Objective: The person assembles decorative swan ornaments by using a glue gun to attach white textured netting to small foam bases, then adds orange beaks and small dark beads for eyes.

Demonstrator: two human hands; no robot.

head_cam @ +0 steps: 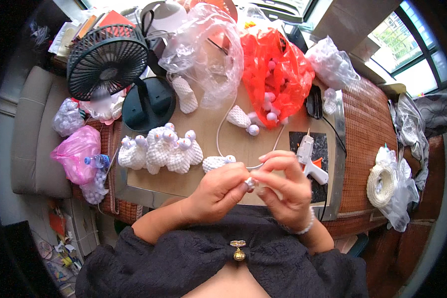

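Observation:
Over the table's near edge, my left hand (221,192) pinches a small white piece (250,183), mostly covered by the fingers. My right hand (288,188) touches or nearly touches it from the right, fingers bent; whether they grip anything is unclear. Just beyond lies a white crocheted piece (215,162) with a small ball head. A cluster of similar white crocheted pieces (175,154) with ball heads stands at left. Farther back are another crocheted piece (238,116) and a ball head (253,130). A white hot glue gun (308,154) rests on a dark mat (322,139) at right.
A black fan (108,69) stands at the back left. Beside it are a clear plastic bag (218,70) and a red plastic bag (275,74) holding small balls. A pale cord (219,130) loops across the table. Left of the table are a pink bag (80,152) and a plastic bottle (97,161).

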